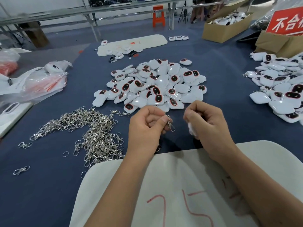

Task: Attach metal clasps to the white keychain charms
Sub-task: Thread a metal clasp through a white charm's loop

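assembly workshop | charm heap – clasp pile | stock carton – long benches

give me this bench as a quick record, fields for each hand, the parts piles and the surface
left hand: left hand pinches a metal clasp, hook end hanging down
right hand: right hand curled round a white charm, mostly hidden
clasp supply: loose clasp heap to the left
charm supply: charm pile ahead of the hands
second charm pile: far right, some with rings
surface: blue table cover
near edge: white foam sheet with red marks
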